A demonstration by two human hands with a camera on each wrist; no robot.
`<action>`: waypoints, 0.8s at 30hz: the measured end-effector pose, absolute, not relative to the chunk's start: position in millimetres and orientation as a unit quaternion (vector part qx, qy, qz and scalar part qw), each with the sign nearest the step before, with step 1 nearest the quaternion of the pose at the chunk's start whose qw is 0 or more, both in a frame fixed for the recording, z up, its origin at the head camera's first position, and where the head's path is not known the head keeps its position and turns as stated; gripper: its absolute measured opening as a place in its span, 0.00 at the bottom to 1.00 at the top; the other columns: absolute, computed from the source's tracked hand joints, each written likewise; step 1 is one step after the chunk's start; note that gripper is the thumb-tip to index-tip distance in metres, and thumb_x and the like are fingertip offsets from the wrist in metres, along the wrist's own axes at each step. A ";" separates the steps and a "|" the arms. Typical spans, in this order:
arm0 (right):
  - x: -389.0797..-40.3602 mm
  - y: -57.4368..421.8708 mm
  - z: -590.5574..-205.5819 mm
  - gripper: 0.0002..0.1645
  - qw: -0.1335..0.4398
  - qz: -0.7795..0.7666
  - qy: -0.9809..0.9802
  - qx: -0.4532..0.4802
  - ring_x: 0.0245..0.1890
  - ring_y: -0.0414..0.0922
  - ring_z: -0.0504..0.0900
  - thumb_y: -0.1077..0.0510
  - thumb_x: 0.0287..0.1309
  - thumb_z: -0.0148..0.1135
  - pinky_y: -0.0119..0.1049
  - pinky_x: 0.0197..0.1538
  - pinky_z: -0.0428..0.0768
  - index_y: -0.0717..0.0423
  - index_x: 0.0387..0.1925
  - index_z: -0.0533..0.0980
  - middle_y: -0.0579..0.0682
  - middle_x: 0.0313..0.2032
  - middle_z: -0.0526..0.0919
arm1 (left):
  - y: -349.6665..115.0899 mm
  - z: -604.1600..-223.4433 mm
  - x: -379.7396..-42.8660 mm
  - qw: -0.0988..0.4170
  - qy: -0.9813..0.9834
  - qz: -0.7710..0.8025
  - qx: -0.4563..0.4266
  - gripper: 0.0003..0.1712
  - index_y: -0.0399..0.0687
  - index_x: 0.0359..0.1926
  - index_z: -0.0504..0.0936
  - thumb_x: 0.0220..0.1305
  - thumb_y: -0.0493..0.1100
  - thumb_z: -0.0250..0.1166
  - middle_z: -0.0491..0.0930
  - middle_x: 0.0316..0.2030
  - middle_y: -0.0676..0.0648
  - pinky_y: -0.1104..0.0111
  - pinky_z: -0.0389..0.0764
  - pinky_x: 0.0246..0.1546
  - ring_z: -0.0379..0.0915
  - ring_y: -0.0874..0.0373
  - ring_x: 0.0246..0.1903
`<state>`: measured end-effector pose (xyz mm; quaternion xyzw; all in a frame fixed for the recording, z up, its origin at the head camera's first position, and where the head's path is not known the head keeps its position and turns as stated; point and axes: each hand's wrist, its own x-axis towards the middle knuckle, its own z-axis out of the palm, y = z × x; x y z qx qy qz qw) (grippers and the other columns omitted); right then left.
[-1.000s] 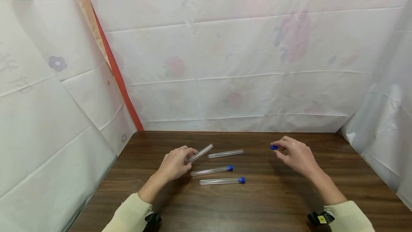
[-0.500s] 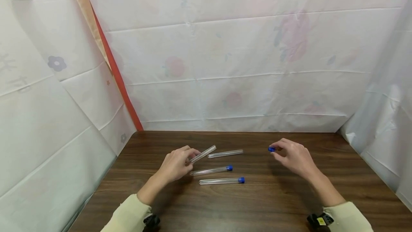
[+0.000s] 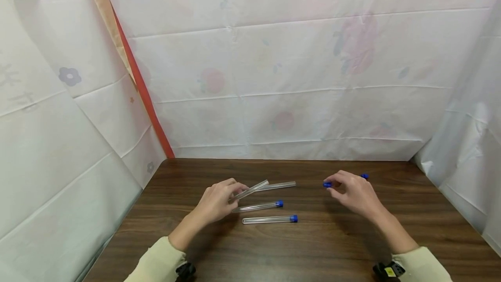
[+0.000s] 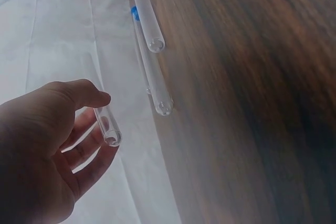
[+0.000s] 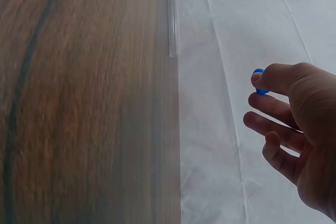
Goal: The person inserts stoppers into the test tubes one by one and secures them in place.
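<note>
My left hand (image 3: 217, 199) pinches a clear, uncapped test tube (image 3: 252, 189) between thumb and fingers. In the left wrist view the rounded end of that tube (image 4: 112, 139) sticks out below the thumb. Across the table, my right hand (image 3: 358, 193) pinches a small blue cap (image 3: 327, 184) at its fingertips; the same cap (image 5: 259, 81) shows in the right wrist view. Another uncapped tube (image 3: 279, 185) lies behind the held one, partly overlapped by it in the head view. Two tubes with blue caps, one farther (image 3: 258, 206) and one nearer (image 3: 270, 219), lie between the hands.
A second blue cap (image 3: 364, 176) lies on the table just behind my right hand. The dark wood-grain table (image 3: 297, 256) ends at a white printed sheet (image 3: 289, 77) at the back, with more sheeting at both sides.
My left hand has shifted slightly right with the tube, and my right hand slightly left and nearer with the cap. The loose cap behind the right hand has come into sight.
</note>
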<state>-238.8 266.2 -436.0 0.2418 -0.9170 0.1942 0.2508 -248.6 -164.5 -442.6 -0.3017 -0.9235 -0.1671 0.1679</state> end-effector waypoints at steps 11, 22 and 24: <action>-240.1 258.2 -441.5 0.18 0.257 0.208 -0.903 0.274 0.36 0.40 0.90 0.67 0.55 0.85 0.35 0.37 0.85 0.48 0.45 0.90 0.41 0.39 0.91 | -159.8 -438.3 -245.4 0.175 -0.913 -0.154 -0.335 0.25 0.58 0.57 0.92 0.61 0.31 0.77 0.89 0.43 0.54 0.76 0.66 0.26 0.75 0.67 0.30; -241.7 250.0 -442.1 0.20 0.279 0.229 -0.877 0.316 0.35 0.40 0.89 0.68 0.52 0.86 0.38 0.36 0.86 0.47 0.43 0.90 0.40 0.37 0.91 | -150.4 -435.1 -243.5 0.188 -0.904 -0.141 -0.358 0.25 0.58 0.59 0.93 0.63 0.32 0.77 0.89 0.44 0.54 0.78 0.64 0.24 0.78 0.64 0.32; -241.5 248.4 -442.2 0.19 0.276 0.231 -0.877 0.320 0.35 0.40 0.89 0.68 0.52 0.86 0.38 0.36 0.86 0.47 0.43 0.90 0.40 0.37 0.91 | -149.0 -435.0 -243.3 0.187 -0.903 -0.141 -0.359 0.26 0.58 0.59 0.93 0.63 0.32 0.77 0.89 0.45 0.54 0.78 0.64 0.24 0.78 0.64 0.33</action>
